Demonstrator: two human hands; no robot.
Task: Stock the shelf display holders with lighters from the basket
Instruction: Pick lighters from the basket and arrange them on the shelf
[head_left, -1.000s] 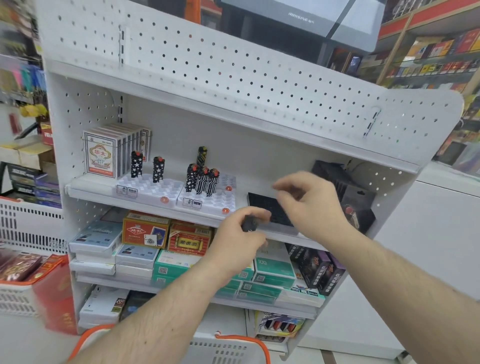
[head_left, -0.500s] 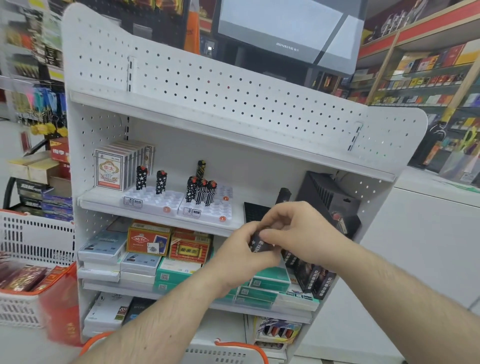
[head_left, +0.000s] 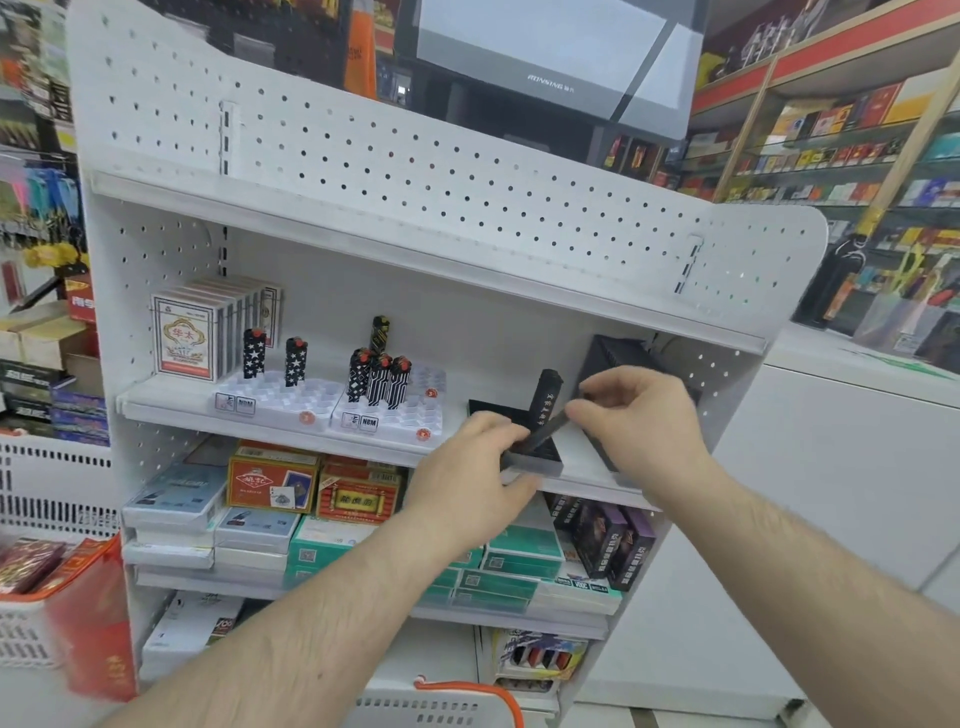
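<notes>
White lighter holders (head_left: 384, 410) and playing-card boxes (head_left: 208, 332) occupy the shelf's left side. The black lighter (head_left: 540, 439) lies tilted over the black holder (head_left: 519, 441), pinched between the left hand (head_left: 467, 478) and right hand (head_left: 639, 415). One lighter (head_left: 548, 395) stands behind.

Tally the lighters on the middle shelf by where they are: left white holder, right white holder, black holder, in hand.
Left white holder: 2
Right white holder: 4
Black holder: 1
In the right hand: 1
Total: 8
</notes>
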